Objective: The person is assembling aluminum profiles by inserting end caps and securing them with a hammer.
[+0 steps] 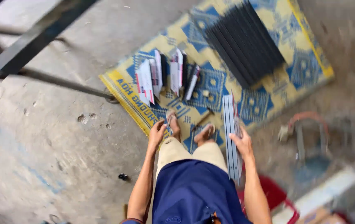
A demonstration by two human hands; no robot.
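Observation:
My right hand [243,144] grips a bundle of long flat grey metal strips [231,124], held upright beside my right leg. At my left knee hangs my left hand [156,135], fingers loose and holding nothing. My feet in sandals [172,121] stand on a yellow and blue woven mat [264,99]. On the mat in front of me lie several white and red packs [147,81] next to dark ones, and a wide stack of black strips [246,41] farther back.
Grey concrete floor [53,137] lies to the left, crossed by a dark metal bar [36,39]. A red stool [275,195] is behind my right arm. Blurred metal frames and a red-handled tool [306,124] sit at the right.

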